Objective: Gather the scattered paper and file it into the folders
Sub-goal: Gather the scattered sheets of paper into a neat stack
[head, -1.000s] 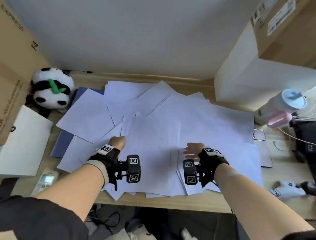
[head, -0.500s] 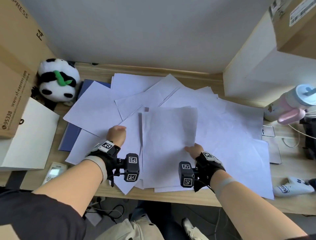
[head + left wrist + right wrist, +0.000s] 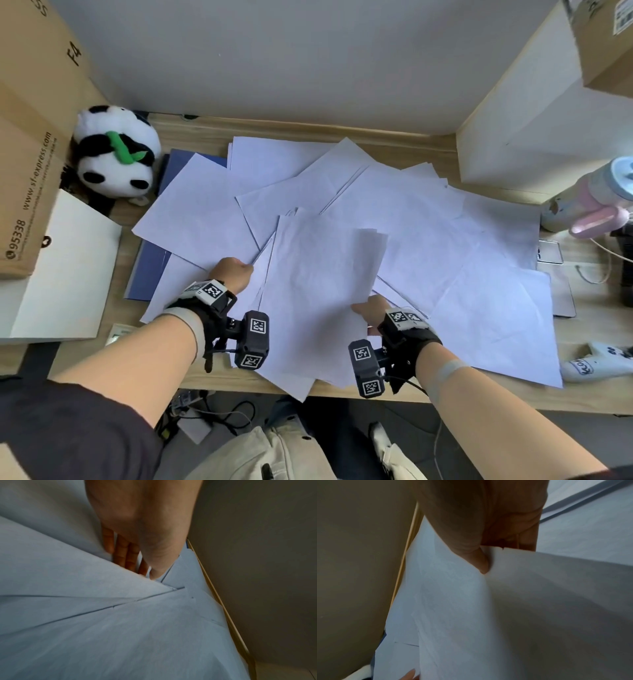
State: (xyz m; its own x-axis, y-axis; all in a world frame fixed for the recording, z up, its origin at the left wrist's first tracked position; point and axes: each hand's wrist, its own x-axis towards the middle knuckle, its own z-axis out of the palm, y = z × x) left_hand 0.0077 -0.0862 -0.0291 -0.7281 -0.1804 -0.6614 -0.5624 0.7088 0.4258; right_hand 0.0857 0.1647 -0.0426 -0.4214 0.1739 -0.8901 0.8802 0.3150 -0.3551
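Many white sheets [image 3: 455, 240] lie scattered and overlapping on the wooden desk [image 3: 198, 137]. A blue folder [image 3: 147, 270] lies under them at the left. In the middle, a small stack of sheets [image 3: 322, 274] is held between both hands and tilted slightly clockwise. My left hand [image 3: 233, 274] grips sheet edges at the stack's left side; in the left wrist view its fingers [image 3: 123, 555] reach in between sheets. My right hand [image 3: 371, 308] pinches the stack's lower right edge. The right wrist view shows its thumb [image 3: 479, 561] on top of the stack [image 3: 539, 601] and the fingers beneath.
A panda plush [image 3: 113, 154] and a cardboard box [image 3: 30, 137] stand at the left, with a white board [image 3: 65, 274] leaning by them. At the right are a white cabinet [image 3: 531, 137], a pink and blue bottle [image 3: 589, 205], a grey tablet [image 3: 561, 298] and a white controller [image 3: 596, 363].
Both hands lay on the paper near the front edge. They have since drawn sheets together into a stack, taken hold of its sides and turned it slightly clockwise.
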